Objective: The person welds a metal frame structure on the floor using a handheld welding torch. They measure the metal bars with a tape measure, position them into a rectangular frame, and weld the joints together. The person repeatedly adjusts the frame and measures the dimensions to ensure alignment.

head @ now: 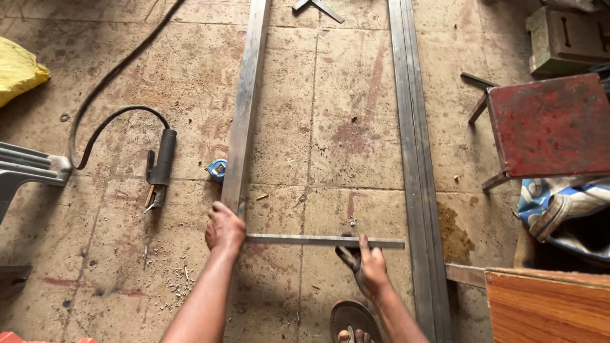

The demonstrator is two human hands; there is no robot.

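While the short grey steel cross bar (324, 241) lies flat on the concrete floor (190, 76) between the two long rails, we've got our left hand (224, 227) closed over the near end of the long grey steel bar (244, 108), right where the short piece butts against it. Our right hand (370, 265) presses on the cross bar with fingers curled around some dark tool we can't make out. Its far end touches the long doubled steel rail (416, 159). A blue tape measure (217, 169) sits just beside the left bar, a black welding electrode holder (160, 166) further left, a rusty red metal stool (549, 124) toward the right edge.
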